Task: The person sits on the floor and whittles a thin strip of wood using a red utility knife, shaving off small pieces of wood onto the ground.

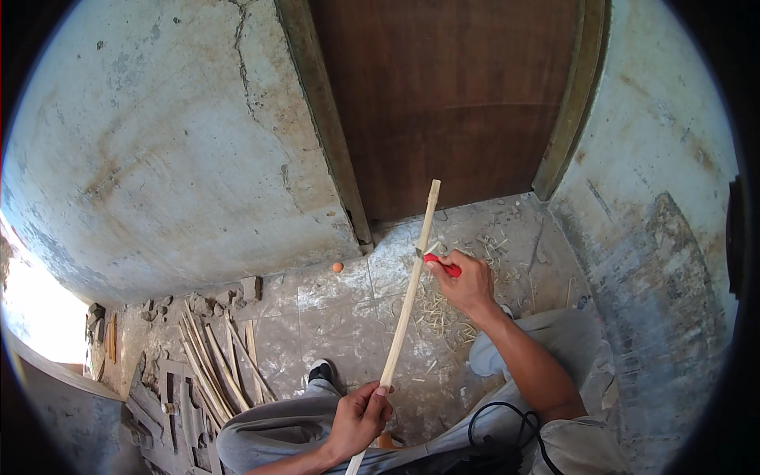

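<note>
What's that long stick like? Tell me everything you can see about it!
The stick is long, thin, straight and pale yellow, and looks like wood or bamboo. Its far end looks squared off, with a rougher patch just below. It slants up and to the right, and its near end runs out of the picture. The left hand grips it low down, thumb on top. Higher up, a red-handled knife in the right hand has its blade against it.
</note>
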